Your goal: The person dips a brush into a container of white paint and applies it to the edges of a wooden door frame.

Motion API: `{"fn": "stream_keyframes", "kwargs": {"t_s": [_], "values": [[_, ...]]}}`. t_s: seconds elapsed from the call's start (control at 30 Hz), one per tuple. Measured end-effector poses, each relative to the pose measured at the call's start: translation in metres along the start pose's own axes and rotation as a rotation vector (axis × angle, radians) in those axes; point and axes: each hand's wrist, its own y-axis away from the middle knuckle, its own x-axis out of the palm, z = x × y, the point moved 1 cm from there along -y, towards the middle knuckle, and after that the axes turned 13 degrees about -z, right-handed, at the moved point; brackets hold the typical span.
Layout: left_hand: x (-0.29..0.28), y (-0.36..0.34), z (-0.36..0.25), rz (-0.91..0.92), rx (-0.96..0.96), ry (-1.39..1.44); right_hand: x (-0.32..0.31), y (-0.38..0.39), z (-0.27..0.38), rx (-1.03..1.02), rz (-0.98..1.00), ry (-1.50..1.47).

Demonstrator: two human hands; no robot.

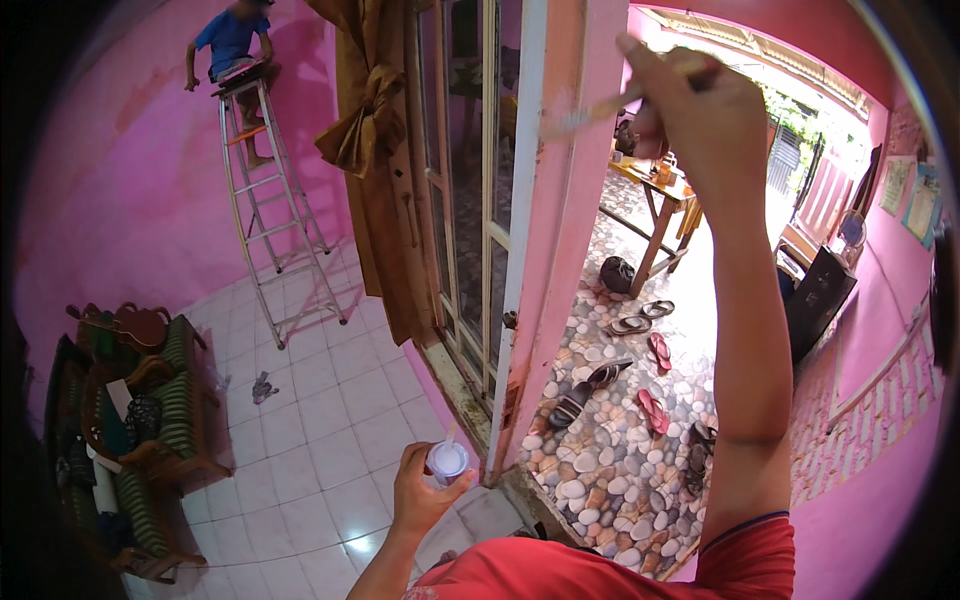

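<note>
My right hand [705,115] is raised high and closed around the handle of a paintbrush [612,106]. The blurred bristles reach left to the pink and white door post [570,190]; whether they touch it I cannot tell. Low in the middle, my left hand [425,505] wraps round a small plastic cup [449,462] of whitish paint, and a thin stick [452,432] stands up out of it. Bare, rusty-brown patches show on the post's lower edge.
A glazed window frame [465,200] with a tied brown curtain [365,150] adjoins the post. At the far left, a person [235,45] sits on a stepladder [265,200]. A cluttered green-striped sofa [150,460] stands below. Sandals [652,410] lie on the pebble-patterned floor near a wooden table [660,210].
</note>
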Motion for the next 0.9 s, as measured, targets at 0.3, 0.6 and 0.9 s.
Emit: {"fn": "stream_keyframes", "kwargs": {"t_s": [0.3,0.6,0.9], "values": [[0.000,-0.002,0.002,0.003,-0.002,-0.035,0.015,-0.008,-0.013,0.012,0.007,-0.072],[0.002,-0.003,0.001,0.003,-0.020,-0.015,-0.001,0.006,-0.018,0.092,0.130,0.064],[0.001,-0.003,-0.001,-0.012,-0.041,-0.010,0.023,-0.071,0.025,-0.103,-0.147,-0.113]]}}
